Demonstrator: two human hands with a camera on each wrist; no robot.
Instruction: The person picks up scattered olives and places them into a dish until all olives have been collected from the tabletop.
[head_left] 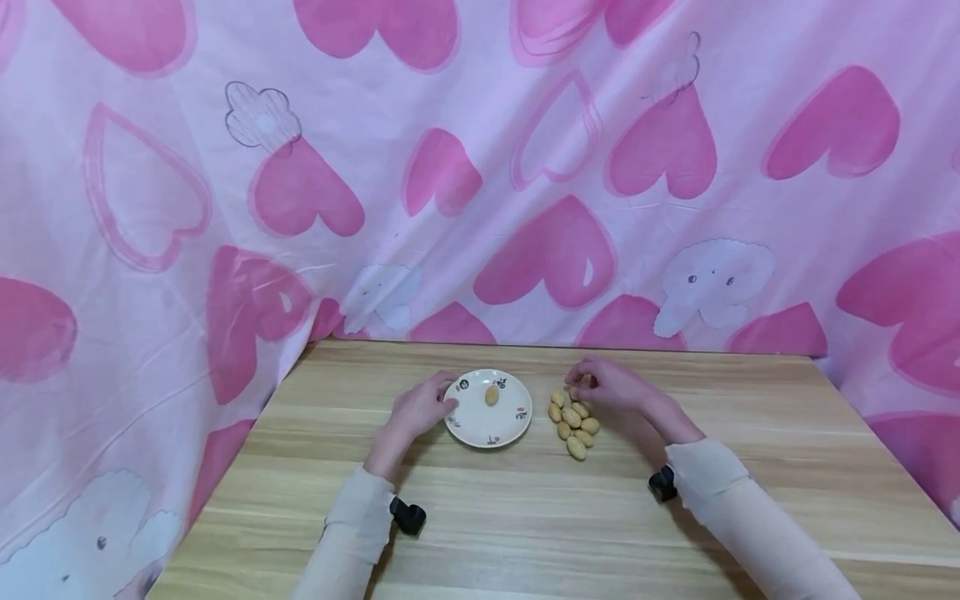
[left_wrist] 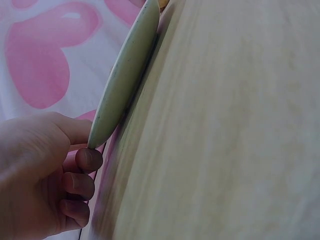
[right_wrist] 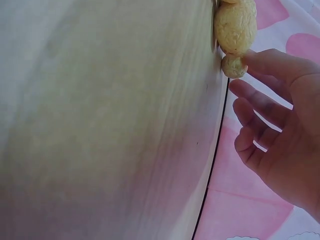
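On the table, a round white plate [head_left: 480,429] with small dark printed motifs holds one tan oval nut [head_left: 492,394]. My left hand [head_left: 422,407] grips the plate's left rim; in the left wrist view the plate [left_wrist: 122,80] is seen edge-on, its rim between thumb and curled fingers. Right of the plate lies a loose pile of tan nuts [head_left: 572,417], oval and wrinkled. My right hand [head_left: 611,385] reaches to the pile's far end. There, in the right wrist view, thumb and forefinger pinch a small nut [right_wrist: 234,66], beside a larger-looking nut [right_wrist: 235,25].
The wood-grain table [head_left: 495,517] ends at a back edge just beyond the plate and pile. A pink heart-printed cloth [head_left: 465,250] hangs behind it and along the left side. Black wrist cameras [head_left: 408,517] sit at both cuffs, close over the table.
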